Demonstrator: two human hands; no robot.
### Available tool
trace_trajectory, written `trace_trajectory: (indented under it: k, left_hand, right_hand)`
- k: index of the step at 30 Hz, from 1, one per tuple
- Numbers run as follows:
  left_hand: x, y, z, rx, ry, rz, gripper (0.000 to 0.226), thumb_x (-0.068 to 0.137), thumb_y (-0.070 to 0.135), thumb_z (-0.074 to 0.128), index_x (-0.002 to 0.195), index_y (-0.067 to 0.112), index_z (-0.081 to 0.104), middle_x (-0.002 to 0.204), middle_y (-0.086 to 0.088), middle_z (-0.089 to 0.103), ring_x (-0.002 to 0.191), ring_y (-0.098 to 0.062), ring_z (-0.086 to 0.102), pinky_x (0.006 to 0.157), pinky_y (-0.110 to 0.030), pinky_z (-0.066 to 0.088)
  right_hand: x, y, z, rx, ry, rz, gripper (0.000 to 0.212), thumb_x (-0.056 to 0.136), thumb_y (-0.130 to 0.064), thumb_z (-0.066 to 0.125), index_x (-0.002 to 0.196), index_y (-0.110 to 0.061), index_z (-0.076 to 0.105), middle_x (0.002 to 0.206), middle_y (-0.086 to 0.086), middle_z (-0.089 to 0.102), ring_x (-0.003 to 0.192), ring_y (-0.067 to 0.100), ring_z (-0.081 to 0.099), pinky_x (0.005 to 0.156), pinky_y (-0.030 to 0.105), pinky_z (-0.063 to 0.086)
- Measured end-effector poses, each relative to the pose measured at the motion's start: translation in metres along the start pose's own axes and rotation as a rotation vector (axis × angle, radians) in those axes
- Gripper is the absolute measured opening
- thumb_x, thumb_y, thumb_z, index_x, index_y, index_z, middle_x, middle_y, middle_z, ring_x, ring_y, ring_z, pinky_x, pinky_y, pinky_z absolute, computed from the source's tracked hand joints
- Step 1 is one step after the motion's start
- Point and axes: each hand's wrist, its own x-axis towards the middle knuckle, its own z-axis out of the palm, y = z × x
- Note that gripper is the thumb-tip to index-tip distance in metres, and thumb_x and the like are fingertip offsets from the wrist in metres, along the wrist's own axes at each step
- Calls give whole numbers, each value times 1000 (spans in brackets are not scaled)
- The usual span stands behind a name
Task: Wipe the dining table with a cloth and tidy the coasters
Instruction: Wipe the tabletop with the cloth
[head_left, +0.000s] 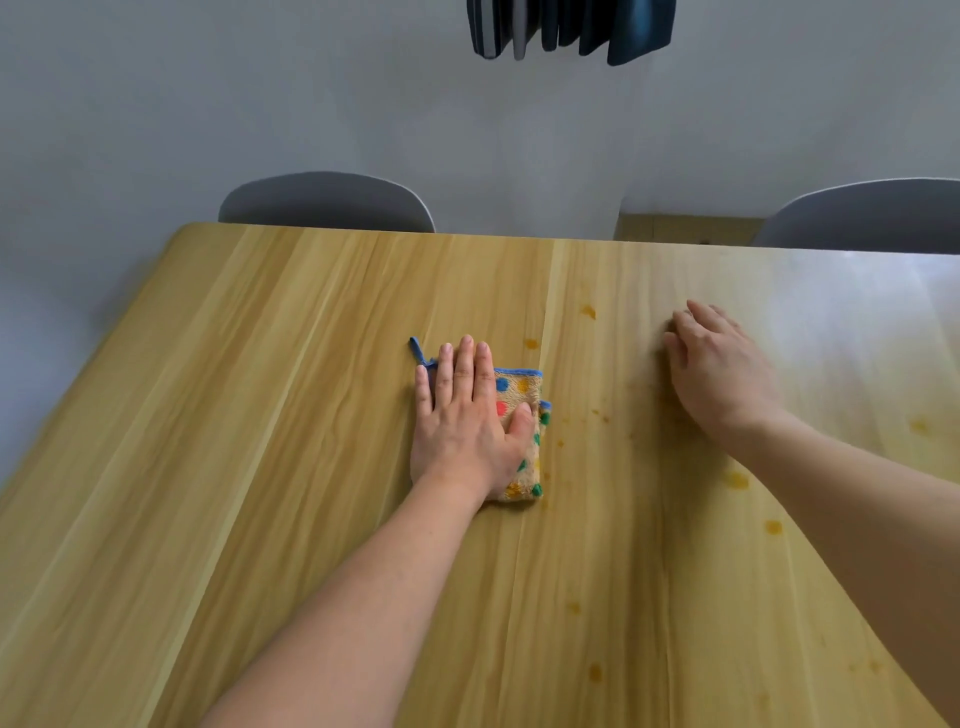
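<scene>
A folded beige cloth (522, 410) with coloured dots and a blue hem lies on the wooden dining table (260, 415), near its middle. My left hand (467, 415) presses flat on the cloth, fingers together and pointing away from me, covering most of it. My right hand (719, 369) rests palm down on the bare tabletop to the right, fingers slightly spread, holding nothing. Several small orange-brown stains (736, 480) dot the wood between and to the right of my hands. No coasters are in view.
Two grey chairs stand behind the table's far edge, one chair (324, 202) at the back left and another chair (872, 213) at the back right. A dark blue hanging object (569, 28) is at the top against the grey wall.
</scene>
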Motion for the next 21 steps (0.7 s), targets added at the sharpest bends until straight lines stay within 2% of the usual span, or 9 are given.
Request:
trace_trajectory:
  k: [6,21]
  left_hand:
    - [38,4,-3,11,8,23,79,95,58,12,154,15,-17,162,0,-25,147,-17,-28,120,-46,-15]
    - [137,20,-16,9,13,28,77,97,57,16,157,15,-9,164,-1,-15,149,-17,-20,121,-44,-12]
  right_hand:
    - [2,2,15,31,66,25,47,104,-30,32,145,-9,42,155,7,33,146,24,22,121,36,11]
    - [3,5,18,69,129,46,45,102,-32,38,142,-13,48,152,3,38,144,18,26,121,32,13]
